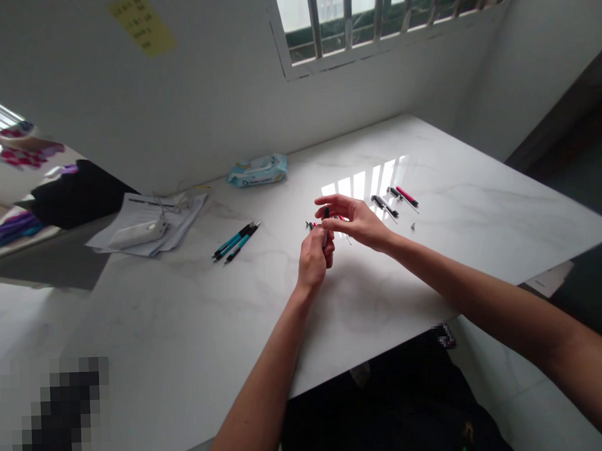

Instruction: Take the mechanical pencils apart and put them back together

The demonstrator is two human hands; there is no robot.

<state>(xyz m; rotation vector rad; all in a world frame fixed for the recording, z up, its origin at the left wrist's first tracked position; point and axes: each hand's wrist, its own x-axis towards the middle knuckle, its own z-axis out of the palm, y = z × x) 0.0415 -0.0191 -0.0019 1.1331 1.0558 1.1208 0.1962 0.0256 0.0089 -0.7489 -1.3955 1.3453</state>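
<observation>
My left hand (313, 259) is closed around a dark pen part (326, 213) that stands roughly upright in the fist. At its black upper end are the thumb and bent fingers of my right hand (359, 222), which seem to pinch it; its exact tip is hidden. Behind and beneath the hands lie small pen pieces (308, 224), partly covered. To the right, a red pen barrel (407, 195) rests by several black, silver and white pen parts (385, 207). A tiny metal cone-like piece (413, 226) sits apart from them.
Several turquoise-and-black pens (241, 243) lie left of my hands on the white marbled table (187, 348). A blue wipes pack (258, 171) is against the wall. Papers (183, 231) with a white power strip (138, 234) and cable occupy the far left.
</observation>
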